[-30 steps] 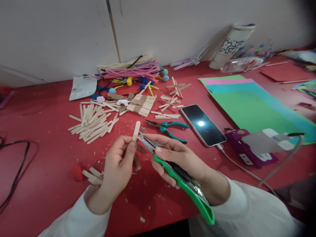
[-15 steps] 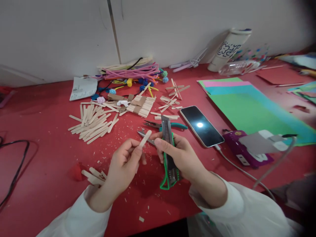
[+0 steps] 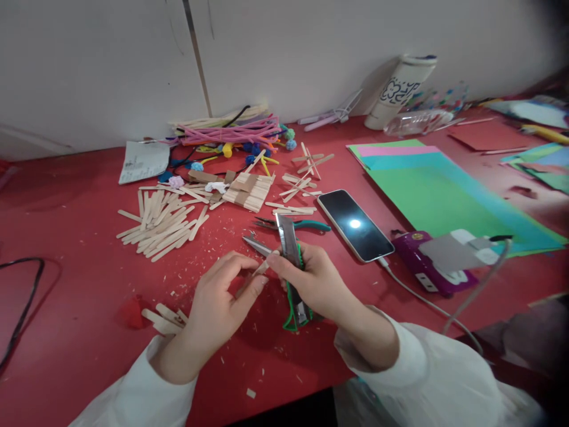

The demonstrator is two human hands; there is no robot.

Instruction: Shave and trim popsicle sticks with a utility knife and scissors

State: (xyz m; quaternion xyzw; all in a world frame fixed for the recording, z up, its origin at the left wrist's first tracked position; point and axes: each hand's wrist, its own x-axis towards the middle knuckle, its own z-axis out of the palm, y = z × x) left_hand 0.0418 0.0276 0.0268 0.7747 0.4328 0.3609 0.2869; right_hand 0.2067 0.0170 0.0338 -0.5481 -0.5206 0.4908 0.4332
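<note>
My left hand (image 3: 220,305) pinches a short wooden craft stick (image 3: 253,274) just above the red table (image 3: 80,284). The stick lies low and points toward my right hand (image 3: 313,281). That hand is closed around a green utility knife (image 3: 291,267), held nearly upright with its metal blade end pointing away from me. The two hands almost touch at the stick's tip. Small scissors or pliers tips (image 3: 253,244) lie on the table right behind the hands.
Teal-handled pliers (image 3: 302,225), a phone (image 3: 354,224) on a cable, a purple power strip (image 3: 433,270), loose sticks (image 3: 160,222), a glued stick panel (image 3: 249,190), pipe cleaners (image 3: 231,131), coloured paper sheets (image 3: 427,190) and a few sticks (image 3: 166,317) near my left wrist.
The knife swung from lying across my lap side to nearly upright. The stick was lowered from standing up to lying almost flat between my hands. The view shifted slightly right.
</note>
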